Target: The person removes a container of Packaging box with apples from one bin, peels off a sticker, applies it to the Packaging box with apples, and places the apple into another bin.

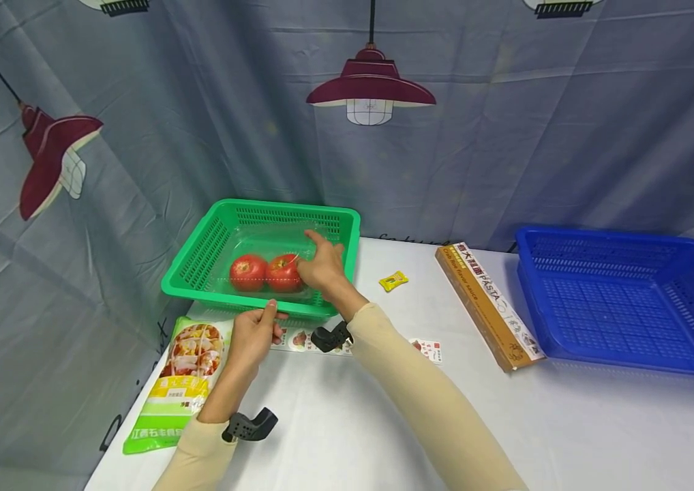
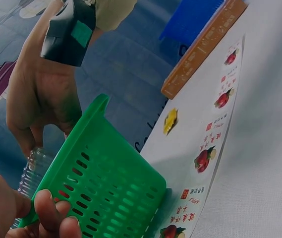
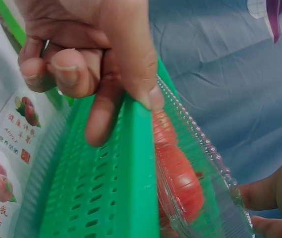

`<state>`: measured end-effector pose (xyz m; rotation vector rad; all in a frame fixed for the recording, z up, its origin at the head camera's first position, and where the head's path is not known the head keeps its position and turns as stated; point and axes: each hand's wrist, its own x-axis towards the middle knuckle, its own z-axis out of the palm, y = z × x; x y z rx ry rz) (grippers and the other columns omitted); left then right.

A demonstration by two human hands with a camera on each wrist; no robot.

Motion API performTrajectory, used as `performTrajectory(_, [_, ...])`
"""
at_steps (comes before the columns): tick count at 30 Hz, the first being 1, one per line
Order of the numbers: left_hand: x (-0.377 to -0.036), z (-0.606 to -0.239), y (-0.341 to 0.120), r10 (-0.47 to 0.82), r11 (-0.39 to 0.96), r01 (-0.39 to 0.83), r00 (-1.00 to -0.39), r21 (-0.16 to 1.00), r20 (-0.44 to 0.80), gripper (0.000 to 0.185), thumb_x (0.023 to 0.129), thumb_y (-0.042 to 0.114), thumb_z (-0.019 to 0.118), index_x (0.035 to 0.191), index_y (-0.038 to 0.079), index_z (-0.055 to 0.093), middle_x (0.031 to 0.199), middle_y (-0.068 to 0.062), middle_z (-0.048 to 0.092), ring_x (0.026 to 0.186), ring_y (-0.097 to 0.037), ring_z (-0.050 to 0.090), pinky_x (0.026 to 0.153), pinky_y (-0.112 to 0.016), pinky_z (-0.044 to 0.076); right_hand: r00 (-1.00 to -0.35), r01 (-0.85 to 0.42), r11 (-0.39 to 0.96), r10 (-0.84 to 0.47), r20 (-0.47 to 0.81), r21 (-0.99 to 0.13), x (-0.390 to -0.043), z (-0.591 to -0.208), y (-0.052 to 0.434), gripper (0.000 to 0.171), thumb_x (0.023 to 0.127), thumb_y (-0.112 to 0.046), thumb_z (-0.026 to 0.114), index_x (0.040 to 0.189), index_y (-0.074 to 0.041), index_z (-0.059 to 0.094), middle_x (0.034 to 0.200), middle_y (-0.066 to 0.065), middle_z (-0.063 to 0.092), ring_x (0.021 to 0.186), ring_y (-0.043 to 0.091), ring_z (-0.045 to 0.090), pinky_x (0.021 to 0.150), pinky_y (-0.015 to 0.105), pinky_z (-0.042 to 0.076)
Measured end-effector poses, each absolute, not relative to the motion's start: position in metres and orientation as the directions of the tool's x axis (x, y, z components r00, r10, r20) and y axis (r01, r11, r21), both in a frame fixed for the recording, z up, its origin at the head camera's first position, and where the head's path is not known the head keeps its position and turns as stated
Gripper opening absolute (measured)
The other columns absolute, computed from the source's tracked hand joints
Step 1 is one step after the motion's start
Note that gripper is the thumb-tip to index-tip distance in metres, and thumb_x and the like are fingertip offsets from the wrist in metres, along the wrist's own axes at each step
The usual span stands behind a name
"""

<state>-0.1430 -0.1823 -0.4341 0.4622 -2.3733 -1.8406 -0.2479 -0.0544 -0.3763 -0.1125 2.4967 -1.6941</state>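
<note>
In the head view, a green basket [image 1: 200, 294] holds a clear plastic box [image 1: 249, 239] with two red apples [image 1: 247, 273] inside. My left hand [image 1: 253, 334] pinches the basket's near rim. The right wrist view shows that thumb on top of the rim and a finger along the outer wall. My right hand [image 1: 322, 266] reaches over the basket's right side and grips the clear box by its edge. In the left wrist view, the fingers of the right hand [image 2: 44, 99] bend down onto the ribbed plastic edge.
A green and yellow food bag [image 1: 178, 382] lies left of my left forearm. A strip of apple labels [image 1: 427, 351] runs along the basket's front. Right of it are a small yellow packet [image 1: 393, 280], a long pasta box [image 1: 491, 307] and a blue basket [image 1: 605, 354].
</note>
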Motion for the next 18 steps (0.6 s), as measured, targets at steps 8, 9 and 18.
performTrajectory(8, [-0.143, -0.434, -0.182, -0.286, 0.223, -0.17, -0.953, 0.96, -0.102, 0.05, 0.105, 0.033, 0.047, 0.094, -0.011, 0.07, 0.057, -0.003, 0.055, 0.053, -0.014, 0.055, 0.055, -0.032, 0.051, -0.989, 0.04, 0.324, -0.125, -0.084, -0.945, -0.247, -0.366, -0.045, 0.063, 0.091, -0.006, 0.065, 0.148, -0.025, 0.045, 0.143, 0.023, 0.031, 0.11, 0.03, 0.049, 0.071, 0.034, 0.053])
performTrajectory(9, [-0.142, -0.434, -0.183, -0.286, 0.226, -0.168, -0.953, 0.959, -0.1, 0.05, 0.105, 0.033, 0.047, 0.094, -0.011, 0.07, 0.057, -0.003, 0.055, 0.052, -0.014, 0.055, 0.055, -0.032, 0.051, -0.987, 0.046, 0.314, -0.13, -0.091, -0.948, -0.247, -0.364, -0.044, 0.063, 0.092, -0.006, 0.065, 0.148, -0.026, 0.045, 0.145, 0.023, 0.029, 0.103, 0.028, 0.053, 0.067, 0.034, 0.054])
performTrajectory(18, [-0.142, -0.434, -0.183, -0.274, 0.23, -0.173, -0.956, 0.958, -0.107, 0.05, 0.106, 0.032, 0.046, 0.094, -0.01, 0.07, 0.058, -0.004, 0.056, 0.053, -0.014, 0.056, 0.055, -0.033, 0.051, -0.963, 0.095, 0.125, -0.24, -0.122, -0.988, -0.243, -0.351, -0.026, 0.064, 0.095, -0.003, 0.062, 0.151, -0.024, 0.041, 0.123, 0.027, 0.049, 0.045, 0.014, 0.045, 0.059, 0.039, 0.057])
